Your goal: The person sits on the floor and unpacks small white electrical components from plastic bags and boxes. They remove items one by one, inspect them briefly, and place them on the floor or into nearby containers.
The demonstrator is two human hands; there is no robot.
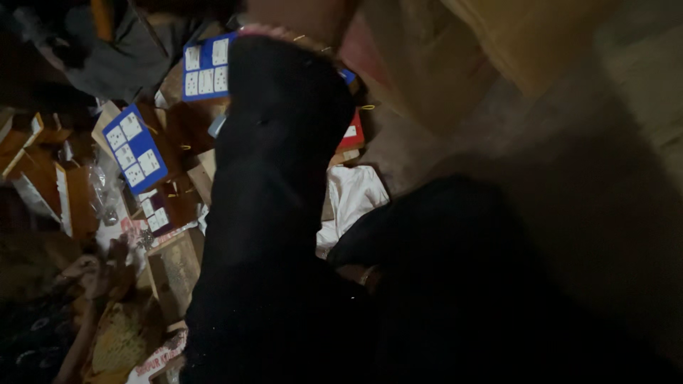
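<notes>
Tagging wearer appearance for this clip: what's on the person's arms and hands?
Both arms are in black long sleeves. The sleeve that runs up the middle of the frame ends at the wrist in a pinkish band or cuff edge. The hand beyond it is cut off and blurred. The other black sleeve is dark; its hand isn't visible.

Your left arm (274, 213), in a black sleeve, rises steeply up the middle of the view, its wrist (299, 18) bare past a pink cuff edge at the top. The hand itself is cut off there. Your right arm (441, 242) is a dark, blurred mass lower right; its hand cannot be made out.
</notes>
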